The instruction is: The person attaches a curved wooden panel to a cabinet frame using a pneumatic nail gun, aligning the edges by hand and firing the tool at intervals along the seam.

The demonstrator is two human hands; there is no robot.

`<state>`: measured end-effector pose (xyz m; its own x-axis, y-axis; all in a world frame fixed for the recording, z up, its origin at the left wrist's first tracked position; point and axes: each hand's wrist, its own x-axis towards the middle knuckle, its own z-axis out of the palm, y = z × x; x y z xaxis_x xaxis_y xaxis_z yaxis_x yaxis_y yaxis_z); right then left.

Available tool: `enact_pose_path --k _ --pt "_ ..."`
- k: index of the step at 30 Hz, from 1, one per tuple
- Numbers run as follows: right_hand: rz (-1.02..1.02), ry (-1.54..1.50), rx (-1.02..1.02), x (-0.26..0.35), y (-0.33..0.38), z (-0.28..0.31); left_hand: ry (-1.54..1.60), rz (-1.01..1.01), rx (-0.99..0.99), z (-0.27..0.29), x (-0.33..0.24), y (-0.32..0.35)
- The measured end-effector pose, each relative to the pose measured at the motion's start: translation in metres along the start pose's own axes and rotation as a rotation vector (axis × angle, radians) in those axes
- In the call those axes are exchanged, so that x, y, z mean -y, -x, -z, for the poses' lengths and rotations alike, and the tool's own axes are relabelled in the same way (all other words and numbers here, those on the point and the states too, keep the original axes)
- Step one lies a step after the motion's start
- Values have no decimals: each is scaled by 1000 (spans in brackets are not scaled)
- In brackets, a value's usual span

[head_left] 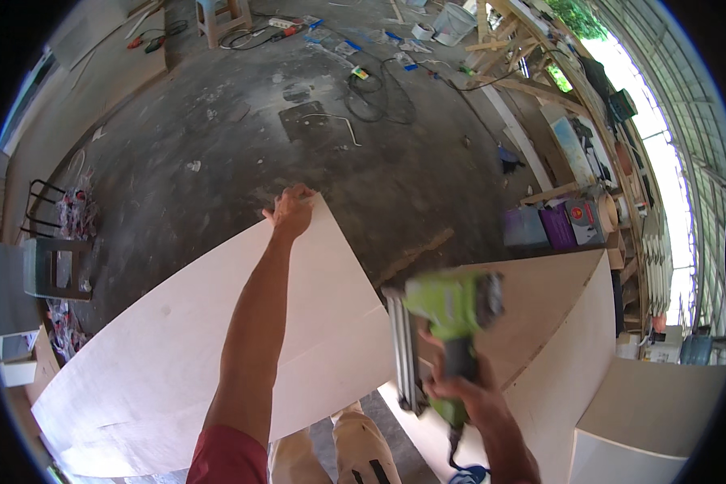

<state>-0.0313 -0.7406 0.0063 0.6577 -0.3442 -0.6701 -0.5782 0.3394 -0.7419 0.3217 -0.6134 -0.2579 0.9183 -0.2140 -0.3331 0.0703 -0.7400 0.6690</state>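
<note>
A large pale plywood panel (161, 355) spans the space in front of my legs. My left hand (293, 213) reaches to its far corner and is closed over the edge there, fingertips partly hidden. To the right, my right hand (480, 397) is wrapped round the handle of a green nail gun (444, 305), slightly blurred by motion. The gun's silver magazine stands over the panel's right edge, and a hose hangs from the base of its handle. Whether its nose touches the wood I cannot tell.
A wooden box-like piece (561, 323) stands at my right, with another pale box (645, 411) beyond it. Cables (375, 101) and a bent rod (339, 121) lie on the concrete floor. A cluttered wooden rack (589, 153) lines the right; a stool (60, 269) stands at left.
</note>
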Motion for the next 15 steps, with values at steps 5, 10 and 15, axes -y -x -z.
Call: enact_pose_path --k 5,10,15 --pt "25 -69 -1 1 -129 -44 3 -25 16 4 -10 8" --pt "30 -92 167 30 -210 -74 43 -38 0 8 -6 10" --pt "44 14 260 42 -241 -88 26 -21 15 11 -6 11"
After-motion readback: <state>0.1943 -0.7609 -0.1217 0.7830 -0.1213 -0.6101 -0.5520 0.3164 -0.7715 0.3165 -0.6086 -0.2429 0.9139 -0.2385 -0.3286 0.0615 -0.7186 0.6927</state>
